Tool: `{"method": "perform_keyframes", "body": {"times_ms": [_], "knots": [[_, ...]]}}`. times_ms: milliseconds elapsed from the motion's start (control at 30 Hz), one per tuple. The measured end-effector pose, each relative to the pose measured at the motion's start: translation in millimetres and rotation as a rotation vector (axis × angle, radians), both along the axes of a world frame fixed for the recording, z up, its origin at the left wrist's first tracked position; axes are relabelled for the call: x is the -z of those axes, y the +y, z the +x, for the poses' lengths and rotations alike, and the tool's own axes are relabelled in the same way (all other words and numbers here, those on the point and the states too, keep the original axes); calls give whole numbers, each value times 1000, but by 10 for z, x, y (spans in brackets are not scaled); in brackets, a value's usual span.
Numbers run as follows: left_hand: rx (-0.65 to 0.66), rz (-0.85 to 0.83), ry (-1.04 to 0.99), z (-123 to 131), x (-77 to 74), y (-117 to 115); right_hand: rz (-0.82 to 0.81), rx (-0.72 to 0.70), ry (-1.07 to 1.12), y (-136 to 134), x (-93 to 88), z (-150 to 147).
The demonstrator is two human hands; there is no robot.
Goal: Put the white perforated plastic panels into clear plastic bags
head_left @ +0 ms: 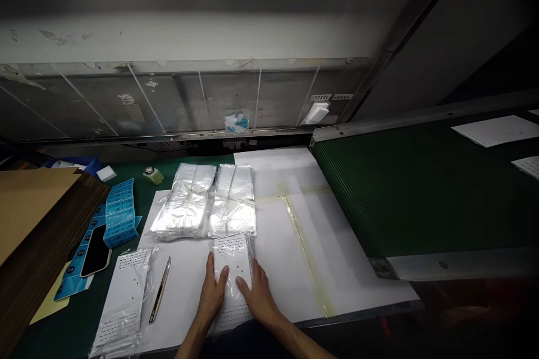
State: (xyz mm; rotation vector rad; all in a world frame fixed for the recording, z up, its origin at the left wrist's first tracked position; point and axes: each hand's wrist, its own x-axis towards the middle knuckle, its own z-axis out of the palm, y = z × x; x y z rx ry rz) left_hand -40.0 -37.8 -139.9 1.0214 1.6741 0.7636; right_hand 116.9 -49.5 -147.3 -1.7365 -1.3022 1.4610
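A stack of white printed sheets in a clear plastic bag (232,286) is between my hands at the table's front edge. My left hand (214,287) grips its left side, thumb on top. On the right side my right hand (257,290) presses in the same way. Just beyond lie two tied bundles of clear plastic bags, a left bundle (185,207) and a right bundle (232,207). To the left rests another bagged stack of sheets (124,297), with a utility knife (160,290) beside it.
A green conveyor belt (404,196) with white sheets (499,130) on it runs at the right. At the left are stacked cardboard (37,207), blue label sheets (120,210), a phone (96,251) and a small glass bottle (152,175). White paper (337,241) covers the table.
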Motion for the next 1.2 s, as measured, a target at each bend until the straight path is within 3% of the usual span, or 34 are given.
{"method": "perform_keyframes", "body": {"times_ms": [133,567,1200], "knots": [[37,64,114,-1,127,-58,48,2,-51,-25,40,8],[-8,80,76,99,230,-56,145,-37,-91,-21,113,41],[-12,93,63,126,236,-39,171,-51,-69,9,86,58]]}}
